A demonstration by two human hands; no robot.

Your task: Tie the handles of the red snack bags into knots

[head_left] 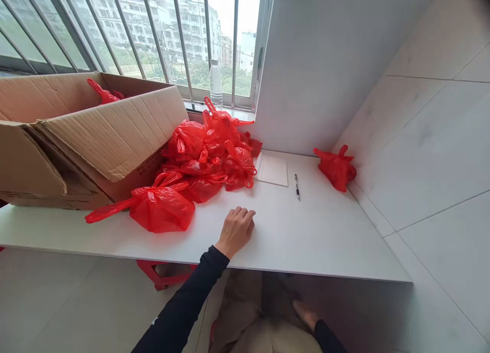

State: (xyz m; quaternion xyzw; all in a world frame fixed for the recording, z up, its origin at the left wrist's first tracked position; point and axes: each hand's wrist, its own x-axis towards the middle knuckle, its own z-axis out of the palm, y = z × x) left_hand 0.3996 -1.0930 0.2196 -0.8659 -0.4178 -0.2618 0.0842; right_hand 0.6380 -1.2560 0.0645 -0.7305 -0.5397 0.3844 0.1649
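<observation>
My left hand rests on the white table near its front edge, back up, fingers curled in; nothing shows in them. To its left lies a tied red plastic bag with one long handle stretched leftward. Just beyond is a heap of red plastic bags, knotted, their contents hidden. A white notepad and a pen lie farther right on the tabletop. Down by my lap, below the table edge, is my right hand; it is in shadow and its fingers cannot be made out.
A large open cardboard box with red bags inside fills the table's left end. Another red bag sits at the right by the tiled wall. A plastic bottle stands on the barred window's sill. A red stool is under the table.
</observation>
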